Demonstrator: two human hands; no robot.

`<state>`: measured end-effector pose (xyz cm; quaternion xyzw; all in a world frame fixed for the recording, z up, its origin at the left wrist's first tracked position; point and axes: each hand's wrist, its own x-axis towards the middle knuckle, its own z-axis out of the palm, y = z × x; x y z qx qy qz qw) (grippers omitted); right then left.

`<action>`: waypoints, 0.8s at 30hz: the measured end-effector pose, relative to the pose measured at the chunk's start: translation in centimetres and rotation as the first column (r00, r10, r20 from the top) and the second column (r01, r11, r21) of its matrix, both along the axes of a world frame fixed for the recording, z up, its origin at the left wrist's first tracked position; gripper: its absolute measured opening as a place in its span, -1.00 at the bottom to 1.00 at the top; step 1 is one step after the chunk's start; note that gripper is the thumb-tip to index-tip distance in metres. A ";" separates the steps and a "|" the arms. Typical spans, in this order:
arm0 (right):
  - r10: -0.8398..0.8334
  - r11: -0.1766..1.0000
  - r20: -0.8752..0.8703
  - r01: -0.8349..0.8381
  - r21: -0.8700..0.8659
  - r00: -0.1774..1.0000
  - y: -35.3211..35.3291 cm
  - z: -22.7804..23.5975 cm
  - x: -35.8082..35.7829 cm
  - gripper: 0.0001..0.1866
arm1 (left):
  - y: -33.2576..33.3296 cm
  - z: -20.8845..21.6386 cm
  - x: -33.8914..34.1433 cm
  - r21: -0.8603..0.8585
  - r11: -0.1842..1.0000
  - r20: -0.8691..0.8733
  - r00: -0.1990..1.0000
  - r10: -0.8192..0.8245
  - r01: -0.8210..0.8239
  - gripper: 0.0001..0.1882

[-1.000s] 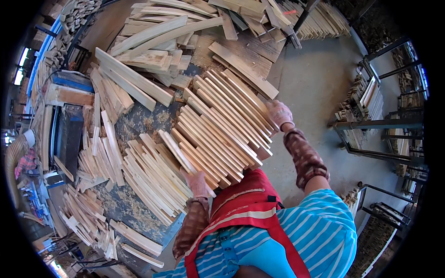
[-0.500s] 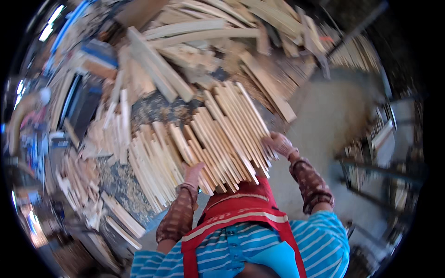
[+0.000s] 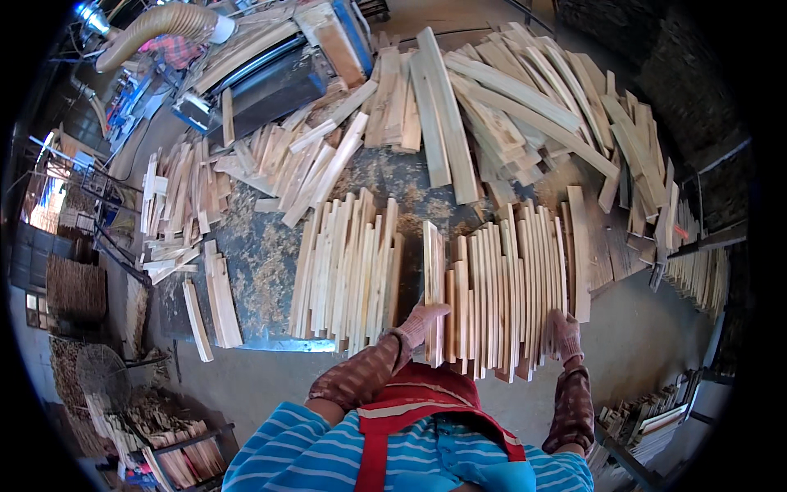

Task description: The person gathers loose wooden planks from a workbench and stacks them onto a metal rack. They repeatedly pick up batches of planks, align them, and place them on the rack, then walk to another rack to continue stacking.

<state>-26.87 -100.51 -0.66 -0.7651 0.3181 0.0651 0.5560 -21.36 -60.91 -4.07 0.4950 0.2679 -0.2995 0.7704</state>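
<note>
A row of narrow wooden strips (image 3: pixel 500 295) stands packed side by side at the table's near edge, its near ends jutting out over the edge. My left hand (image 3: pixel 422 325), in a pinkish knit glove, grips the row's left end, thumb over the strips. On the other end my gloved right hand (image 3: pixel 564 336) presses in, its fingers partly hidden. Left of this row, across a narrow gap, lies a second row of pale strips (image 3: pixel 344 275) that neither hand touches. A wider board (image 3: pixel 579 254) lies just right of the held row.
Loose boards (image 3: pixel 525 107) are heaped across the far side of the sawdust-strewn table (image 3: pixel 266 283). A machine (image 3: pixel 270 102) with a ribbed hose (image 3: pixel 164 29) stands at the far left. Short offcuts (image 3: pixel 184 189) lie on the left, and racked wood (image 3: pixel 648 430) stands at lower right.
The view has swung, so the table now appears straighter. The held row has shifted right relative to the pale row, and a gap shows between them. Both hands keep their hold.
</note>
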 end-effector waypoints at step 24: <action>0.058 0.993 0.228 -0.034 -0.109 0.972 9.3 -2.7 0.4 0.01 | -14.2 1.3 5.9 0.337 0.869 0.432 0.760 -0.485 0.363 -0.31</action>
